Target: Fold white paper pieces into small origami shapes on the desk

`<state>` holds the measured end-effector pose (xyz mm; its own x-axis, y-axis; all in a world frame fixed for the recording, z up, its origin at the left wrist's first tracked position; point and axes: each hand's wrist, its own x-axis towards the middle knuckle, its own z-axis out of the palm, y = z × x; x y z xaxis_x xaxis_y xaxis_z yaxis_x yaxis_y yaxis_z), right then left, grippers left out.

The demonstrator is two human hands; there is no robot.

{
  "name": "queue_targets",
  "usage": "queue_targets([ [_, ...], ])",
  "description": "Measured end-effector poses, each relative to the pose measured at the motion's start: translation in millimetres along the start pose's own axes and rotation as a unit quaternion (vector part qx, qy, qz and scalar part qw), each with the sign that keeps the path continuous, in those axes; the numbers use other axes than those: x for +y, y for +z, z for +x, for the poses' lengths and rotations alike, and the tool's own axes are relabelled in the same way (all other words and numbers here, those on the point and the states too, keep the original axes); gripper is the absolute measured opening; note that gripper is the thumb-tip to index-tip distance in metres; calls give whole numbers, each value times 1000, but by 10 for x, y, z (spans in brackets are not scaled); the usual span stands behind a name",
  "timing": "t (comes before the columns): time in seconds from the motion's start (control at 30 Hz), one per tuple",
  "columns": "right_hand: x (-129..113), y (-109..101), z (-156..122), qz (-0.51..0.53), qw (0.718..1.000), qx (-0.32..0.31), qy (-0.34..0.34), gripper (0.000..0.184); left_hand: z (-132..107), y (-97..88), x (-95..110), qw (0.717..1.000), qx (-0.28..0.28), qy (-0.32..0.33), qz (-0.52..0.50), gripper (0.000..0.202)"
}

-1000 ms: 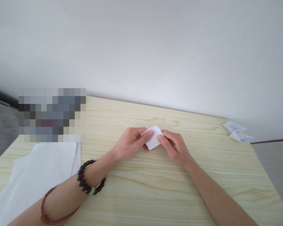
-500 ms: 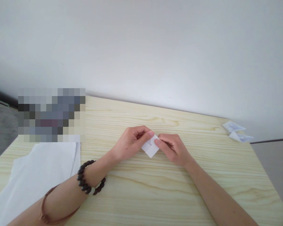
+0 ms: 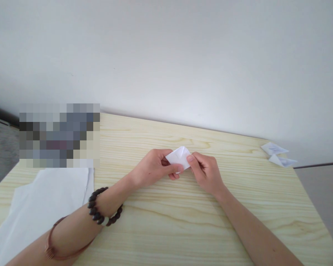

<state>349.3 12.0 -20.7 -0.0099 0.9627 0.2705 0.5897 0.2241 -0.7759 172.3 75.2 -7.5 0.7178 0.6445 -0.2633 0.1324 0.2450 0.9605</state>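
A small piece of folded white paper [image 3: 178, 156] is held between both hands, above the middle of the table. My left hand [image 3: 158, 165] grips its lower left side, the thumb lying over the front and fingertips showing beneath the lower edge. At the right edge, my right hand [image 3: 204, 168] pinches the paper between thumb and curled fingers. Creases run down from the paper's top corner. The fingers behind the paper are partly hidden.
The wood-grain table [image 3: 166, 229] meets a pale wall [image 3: 183, 66] at the back. Two folded paper boats, a rear one [image 3: 274, 148] and a front one [image 3: 282, 161], lie at the far right corner. White sheets [image 3: 50, 195] overlap at left, beside a pixelated area.
The folded paper has been turned and now shows a wider face with a creased top corner. My left thumb has moved from its top down to its lower edge.
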Motion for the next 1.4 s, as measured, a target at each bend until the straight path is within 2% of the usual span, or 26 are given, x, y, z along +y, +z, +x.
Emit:
queue_targets([
  [0.1,11,2,8,37,997,20,58,42,3,14,-35,999,36,33,1,45],
  [0.17,14,0,15,66,993,46,92,43,7,14,-62,994,56,90,36,67],
  [0.2,14,-1,18,75,991,54,101,43,9,10,-75,988,64,123,62,72],
  [0.3,11,-6,23,81,990,49,104,44,15,-17,-103,967,90,195,140,59],
  [0.37,15,-6,24,76,991,40,100,44,17,-38,-110,953,99,220,183,45],
  [0.47,32,-2,26,54,994,33,92,41,11,-54,-102,937,87,244,234,37],
  [0.6,59,6,23,20,997,27,76,40,-18,-45,-57,912,82,263,304,41],
  [0.73,74,6,14,9,998,17,58,39,-45,-33,-17,907,70,265,320,42],
  [0.83,72,9,18,3,999,13,44,39,-39,-36,-33,908,65,271,313,33],
  [0.93,54,19,29,-13,999,18,34,36,-13,-54,-93,899,91,278,327,21],
  [1.0,40,27,37,-23,998,48,33,23,4,-78,-136,880,126,281,362,19],
  [1.07,35,30,43,-27,996,82,24,6,16,-109,-168,848,165,290,411,17],
  [1.13,39,27,45,-32,995,90,3,15,23,-137,-183,812,192,302,462,16],
  [1.23,49,17,37,-46,997,60,-31,21,20,-151,-177,768,197,306,527,15],
  [1.4,49,30,17,-61,996,23,-54,28,-2,-118,-147,734,194,300,577,14],
])
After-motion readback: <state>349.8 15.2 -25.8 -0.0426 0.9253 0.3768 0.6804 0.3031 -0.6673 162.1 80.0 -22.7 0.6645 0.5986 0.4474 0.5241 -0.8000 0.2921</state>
